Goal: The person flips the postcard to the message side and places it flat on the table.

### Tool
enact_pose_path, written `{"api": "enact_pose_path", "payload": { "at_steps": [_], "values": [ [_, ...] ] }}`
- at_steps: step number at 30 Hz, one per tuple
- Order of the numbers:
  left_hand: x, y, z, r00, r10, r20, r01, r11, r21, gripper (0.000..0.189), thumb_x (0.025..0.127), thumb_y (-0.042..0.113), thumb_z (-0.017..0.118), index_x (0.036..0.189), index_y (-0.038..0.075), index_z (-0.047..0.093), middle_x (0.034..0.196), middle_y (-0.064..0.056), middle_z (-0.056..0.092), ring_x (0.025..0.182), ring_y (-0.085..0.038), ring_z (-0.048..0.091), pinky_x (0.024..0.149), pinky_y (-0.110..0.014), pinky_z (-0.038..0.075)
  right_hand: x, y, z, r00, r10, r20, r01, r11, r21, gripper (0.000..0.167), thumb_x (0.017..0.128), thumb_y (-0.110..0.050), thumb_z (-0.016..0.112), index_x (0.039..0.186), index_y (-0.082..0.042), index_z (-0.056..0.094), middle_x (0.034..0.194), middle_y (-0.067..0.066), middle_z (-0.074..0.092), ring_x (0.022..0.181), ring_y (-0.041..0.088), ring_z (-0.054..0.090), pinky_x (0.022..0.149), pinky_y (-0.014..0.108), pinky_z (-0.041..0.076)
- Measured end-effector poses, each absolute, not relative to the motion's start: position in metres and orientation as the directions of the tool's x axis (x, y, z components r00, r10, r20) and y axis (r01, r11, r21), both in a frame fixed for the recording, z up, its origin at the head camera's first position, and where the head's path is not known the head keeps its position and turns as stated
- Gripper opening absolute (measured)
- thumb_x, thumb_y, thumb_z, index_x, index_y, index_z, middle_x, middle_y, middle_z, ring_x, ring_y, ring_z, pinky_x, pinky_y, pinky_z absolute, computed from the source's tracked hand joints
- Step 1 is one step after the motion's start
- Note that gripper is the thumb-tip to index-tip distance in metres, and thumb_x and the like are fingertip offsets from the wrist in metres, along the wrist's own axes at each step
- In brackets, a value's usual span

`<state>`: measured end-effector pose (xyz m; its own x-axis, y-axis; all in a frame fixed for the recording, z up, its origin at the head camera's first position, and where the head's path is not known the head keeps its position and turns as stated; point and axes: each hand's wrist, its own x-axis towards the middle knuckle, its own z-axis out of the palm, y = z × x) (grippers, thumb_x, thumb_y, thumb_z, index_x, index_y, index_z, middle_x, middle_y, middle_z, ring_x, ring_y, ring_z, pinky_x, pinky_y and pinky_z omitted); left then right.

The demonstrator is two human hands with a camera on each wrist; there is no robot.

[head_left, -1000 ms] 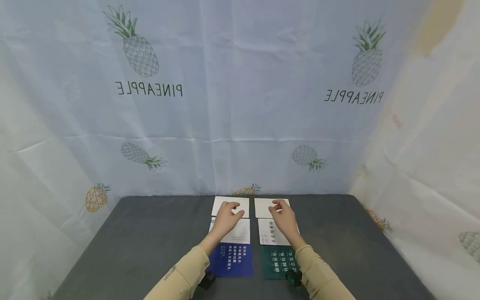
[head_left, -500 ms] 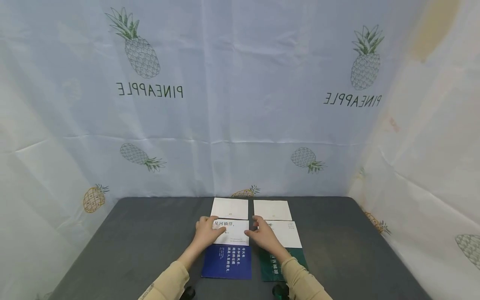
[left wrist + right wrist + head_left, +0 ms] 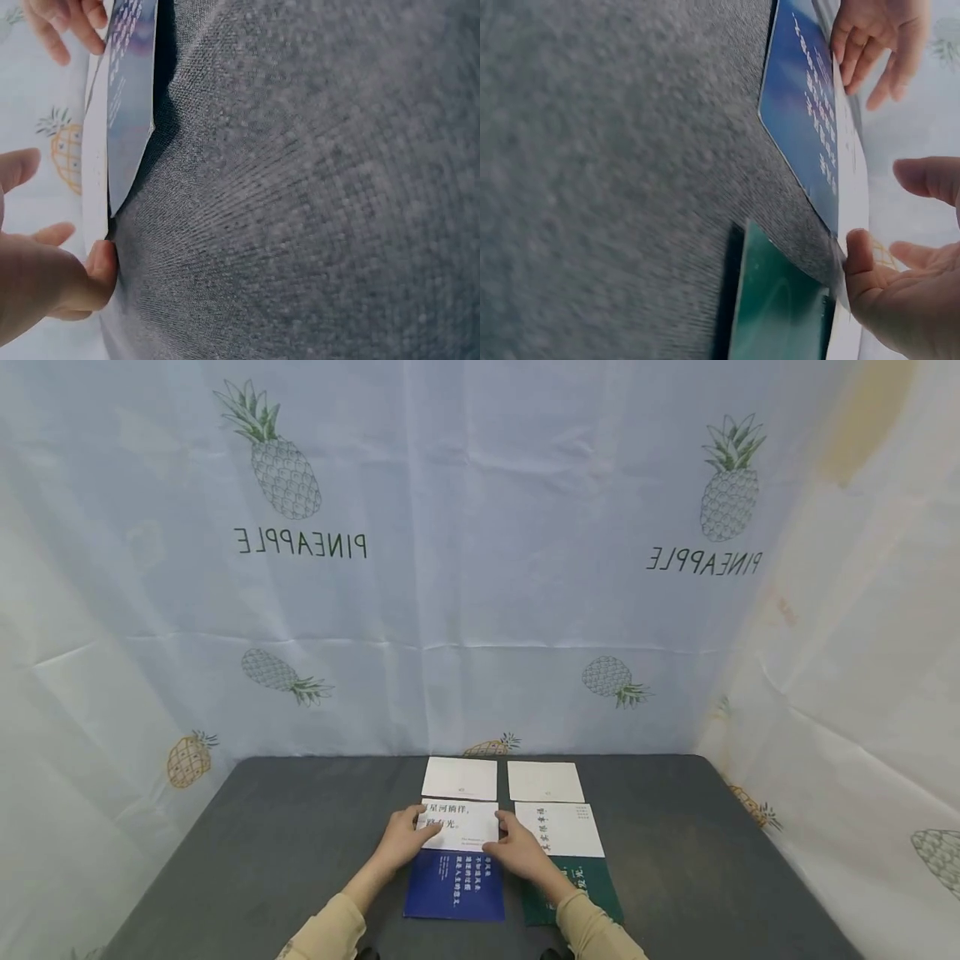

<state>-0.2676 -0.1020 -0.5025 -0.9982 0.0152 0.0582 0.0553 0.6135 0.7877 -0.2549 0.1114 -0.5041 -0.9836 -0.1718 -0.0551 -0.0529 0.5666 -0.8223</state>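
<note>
A white card with dark printed characters lies in the middle of the left column of cards. At its left edge is my left hand, thumb stretched over the card's face. My right hand touches the same card from the right. In the left wrist view, the fingertips of the left hand meet the card's edge. The right wrist view has a right fingertip against the opposite edge. A blue card with white writing lies directly nearer, by the white card's front edge.
Right of these, a white card with vertical writing lies behind a green card, partly covered by the right forearm. Two plain white cards, one left and one right, lie at the dark table's back edge, before a pineapple-print curtain.
Both hands have come nearer from over the back cards and moved left. They now sit on either side of the left middle white card, whose writing shows.
</note>
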Motion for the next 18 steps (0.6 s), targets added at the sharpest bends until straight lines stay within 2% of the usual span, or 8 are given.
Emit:
{"api": "enact_pose_path", "payload": {
  "at_steps": [2,6,9,11,14,18],
  "values": [
    [-0.2678,-0.1029,-0.502,-0.999,0.023,0.031,0.039,0.573,0.819,0.055,0.083,0.023,0.064,0.123,-0.012,0.05,0.126,-0.035,0.048,0.112,-0.045,0.052,0.092,-0.052,0.044,-0.2553,0.1107,-0.5058,-0.987,-0.144,-0.066,-0.024,0.551,-0.834,0.065,0.081,-0.016,0.065,0.136,0.006,0.037,0.133,0.034,0.045,0.094,0.029,0.061,0.078,0.046,0.05],
    [-0.2677,-0.1046,-0.5003,-1.0,0.009,-0.01,-0.004,0.521,0.854,0.052,0.087,0.023,0.061,0.124,-0.011,0.05,0.128,-0.033,0.048,0.115,-0.043,0.051,0.094,-0.052,0.043,-0.2556,0.1101,-0.5061,-0.991,-0.09,-0.096,0.039,0.497,-0.867,0.061,0.083,-0.016,0.063,0.135,0.004,0.039,0.133,0.032,0.046,0.111,0.04,0.055,0.09,0.052,0.046],
    [-0.2682,-0.1048,-0.5007,-0.999,-0.014,-0.035,-0.038,0.496,0.868,0.05,0.088,0.023,0.059,0.124,-0.01,0.05,0.128,-0.031,0.049,0.119,-0.042,0.048,0.097,-0.053,0.04,-0.2554,0.1107,-0.5044,-0.989,-0.062,-0.132,0.095,0.409,-0.908,0.06,0.085,-0.017,0.061,0.136,0.006,0.037,0.131,0.031,0.047,0.115,0.04,0.053,0.09,0.049,0.047],
    [-0.2688,-0.1047,-0.5017,-0.998,-0.035,-0.043,-0.054,0.476,0.878,0.048,0.088,0.022,0.059,0.124,-0.009,0.05,0.127,-0.031,0.05,0.12,-0.042,0.047,0.098,-0.053,0.04,-0.2556,0.1111,-0.5035,-0.987,-0.051,-0.15,0.123,0.355,-0.927,0.06,0.086,-0.017,0.06,0.136,0.007,0.036,0.13,0.03,0.049,0.11,0.036,0.056,0.085,0.043,0.05],
    [-0.2695,-0.1046,-0.5025,-0.996,-0.072,-0.043,-0.069,0.415,0.907,0.047,0.086,0.013,0.06,0.125,-0.009,0.048,0.126,-0.03,0.051,0.117,-0.041,0.05,0.096,-0.05,0.042,-0.2561,0.1115,-0.5015,-0.987,-0.035,-0.156,0.138,0.304,-0.942,0.06,0.087,-0.015,0.058,0.135,0.01,0.035,0.128,0.03,0.05,0.107,0.032,0.057,0.082,0.039,0.051],
    [-0.2698,-0.105,-0.5024,-0.994,-0.109,-0.026,-0.062,0.336,0.94,0.051,0.079,-0.004,0.057,0.128,-0.011,0.045,0.122,-0.031,0.054,0.109,-0.037,0.056,0.089,-0.043,0.049,-0.2583,0.1115,-0.4995,-0.99,0.011,-0.142,0.14,0.28,-0.95,0.057,0.087,-0.012,0.059,0.134,0.012,0.037,0.127,0.028,0.051,0.109,0.031,0.056,0.085,0.039,0.051]
  ]
}}
